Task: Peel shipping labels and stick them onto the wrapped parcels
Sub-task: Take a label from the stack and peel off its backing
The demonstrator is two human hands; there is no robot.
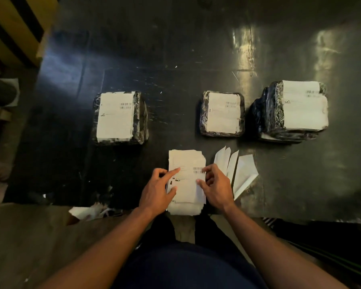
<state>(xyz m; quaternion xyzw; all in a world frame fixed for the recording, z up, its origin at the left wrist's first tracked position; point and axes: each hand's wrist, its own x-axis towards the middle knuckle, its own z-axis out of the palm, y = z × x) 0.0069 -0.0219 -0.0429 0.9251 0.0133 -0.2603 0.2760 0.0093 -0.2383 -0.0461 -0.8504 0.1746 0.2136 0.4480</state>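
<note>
dark glossy table [186, 59], near edge running across the lower view; wide bare stretch beyond the parcels and at far right. a yellow-and-black box [15, 28] sits off the table's far-left corner.

label stack [186, 182] lies at the near edge, centre, its bottom end overhanging the edge a little. long axis runs away from the person; barcode on the right side of the top sheet.

left hand [158, 190] rests on the stack's left side, index finger extended flat onto the top label, thumb against the sheet's edge. right hand [215, 186] pinches the right edge of the top label between thumb and curled fingers.

peeled backing strips [238, 170], about four, fan out just right of the stack, touching or overlapping one another.

three wrapped parcel groups in a row beyond the stack, each black-wrapped with a white label on top, long axes away from the person: left parcel [120, 117], well apart from the others; middle parcel [222, 113]; right parcel pile [290, 111], just beside the middle one, at least two stacked; exact count unclear.

torn paper scraps [88, 211] at the near edge, left of the stack.
</note>
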